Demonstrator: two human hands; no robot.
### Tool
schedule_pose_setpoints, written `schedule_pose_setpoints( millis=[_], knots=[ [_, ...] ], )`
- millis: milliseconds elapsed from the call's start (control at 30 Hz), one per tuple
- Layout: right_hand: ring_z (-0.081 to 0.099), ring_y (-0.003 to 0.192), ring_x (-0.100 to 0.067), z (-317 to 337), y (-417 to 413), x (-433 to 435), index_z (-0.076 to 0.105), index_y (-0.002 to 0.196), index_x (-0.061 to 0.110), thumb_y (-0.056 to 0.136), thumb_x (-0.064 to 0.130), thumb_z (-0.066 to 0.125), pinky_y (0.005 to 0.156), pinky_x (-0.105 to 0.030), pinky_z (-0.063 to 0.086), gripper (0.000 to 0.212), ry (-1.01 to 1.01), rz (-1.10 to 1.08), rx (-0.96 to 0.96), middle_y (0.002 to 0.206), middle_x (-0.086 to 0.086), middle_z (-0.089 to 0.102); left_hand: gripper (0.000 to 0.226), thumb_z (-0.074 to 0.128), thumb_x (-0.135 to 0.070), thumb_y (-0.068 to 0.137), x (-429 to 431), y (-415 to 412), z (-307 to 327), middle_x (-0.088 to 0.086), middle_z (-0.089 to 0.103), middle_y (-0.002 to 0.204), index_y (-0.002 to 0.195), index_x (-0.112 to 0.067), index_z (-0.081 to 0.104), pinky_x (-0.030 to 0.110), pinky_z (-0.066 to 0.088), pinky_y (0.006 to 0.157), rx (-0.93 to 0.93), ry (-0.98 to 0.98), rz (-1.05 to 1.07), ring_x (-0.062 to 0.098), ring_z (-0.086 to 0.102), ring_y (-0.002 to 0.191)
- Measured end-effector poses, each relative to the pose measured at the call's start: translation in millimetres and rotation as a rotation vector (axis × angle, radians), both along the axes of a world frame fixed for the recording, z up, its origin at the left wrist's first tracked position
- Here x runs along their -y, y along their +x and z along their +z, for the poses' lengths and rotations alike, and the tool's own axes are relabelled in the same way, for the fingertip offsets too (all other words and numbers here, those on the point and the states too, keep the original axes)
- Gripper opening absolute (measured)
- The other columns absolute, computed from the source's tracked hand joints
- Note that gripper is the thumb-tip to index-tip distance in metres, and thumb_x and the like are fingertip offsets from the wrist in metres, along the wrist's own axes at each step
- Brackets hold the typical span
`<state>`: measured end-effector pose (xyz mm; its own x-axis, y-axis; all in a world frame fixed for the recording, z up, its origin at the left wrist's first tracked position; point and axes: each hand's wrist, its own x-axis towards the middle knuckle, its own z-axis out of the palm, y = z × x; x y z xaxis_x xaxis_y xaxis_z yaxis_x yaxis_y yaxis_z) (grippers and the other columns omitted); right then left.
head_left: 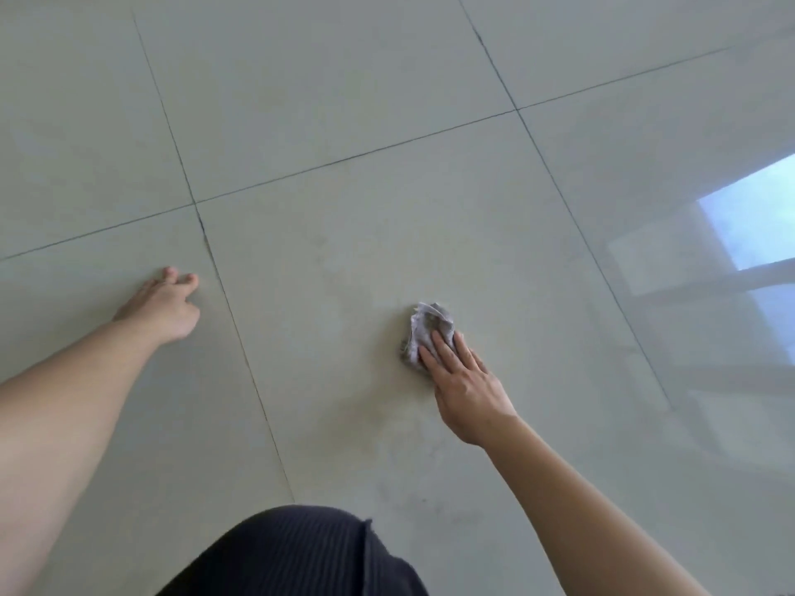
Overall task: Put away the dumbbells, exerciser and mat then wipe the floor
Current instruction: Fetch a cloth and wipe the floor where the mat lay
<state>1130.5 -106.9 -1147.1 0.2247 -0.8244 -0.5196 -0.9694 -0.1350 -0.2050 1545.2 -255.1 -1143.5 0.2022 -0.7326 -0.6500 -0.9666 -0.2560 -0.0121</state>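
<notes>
A crumpled grey cloth [426, 329] lies on the pale tiled floor [344, 234]. My right hand [466, 382] presses flat on the cloth's near part, fingers straight and spread over it. My left hand [165, 307] rests on the floor to the left, just beside a dark grout line, fingers relaxed and holding nothing. No dumbbells, exerciser or mat show in this view.
Large glossy tiles with dark grout lines fill the view. A bright window reflection [753, 217] shines on the floor at the right. My knee in dark ribbed fabric [292, 557] is at the bottom centre.
</notes>
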Motion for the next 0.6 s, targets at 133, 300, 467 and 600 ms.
schedule_pose_setpoints(
  millis=[133,300,467,600],
  knots=[
    [-0.006,0.155,-0.027,9.1,-33.4,18.6,0.003,0.160,0.033,0.105,0.023,0.030,0.125,-0.036,0.005,0.062,0.066,-0.156,-0.067,0.168,0.005,-0.007,0.061,0.038,-0.014,0.097,6.2,-10.1,10.3,0.008,-0.002,0.164,0.155,-0.019,0.020,0.042,0.019,0.119,0.047,0.111,-0.001,0.032,0.015,0.148],
    [-0.006,0.155,-0.029,6.0,-64.8,66.7,0.005,0.160,0.033,0.106,0.035,0.025,0.125,-0.038,0.005,0.058,0.065,-0.231,-0.106,0.169,-0.002,-0.003,0.050,0.035,-0.024,0.099,35.2,-32.3,15.9,0.020,0.032,0.154,0.145,-0.003,0.040,0.033,0.032,0.111,0.159,0.183,-0.036,0.032,0.036,0.140],
    [-0.007,0.154,-0.033,3.1,-123.4,144.0,0.007,0.160,0.030,0.105,0.044,0.021,0.125,-0.043,0.006,0.059,0.061,-0.262,-0.128,0.169,-0.005,-0.002,0.057,0.039,-0.029,0.097,78.2,-106.8,35.8,0.013,0.027,0.158,0.151,-0.015,0.030,0.039,0.031,0.114,0.110,0.007,-0.125,0.031,0.031,0.143],
    [-0.006,0.152,-0.039,-5.9,-141.0,213.0,0.011,0.160,0.028,0.103,0.042,0.026,0.124,-0.048,0.009,0.061,0.001,-0.360,-0.072,0.168,-0.009,0.000,0.060,0.036,-0.030,0.098,89.3,-181.3,40.6,0.009,0.010,0.163,0.155,-0.023,0.019,0.041,0.022,0.119,-0.023,-0.144,-0.232,0.028,0.016,0.149]
  ],
)
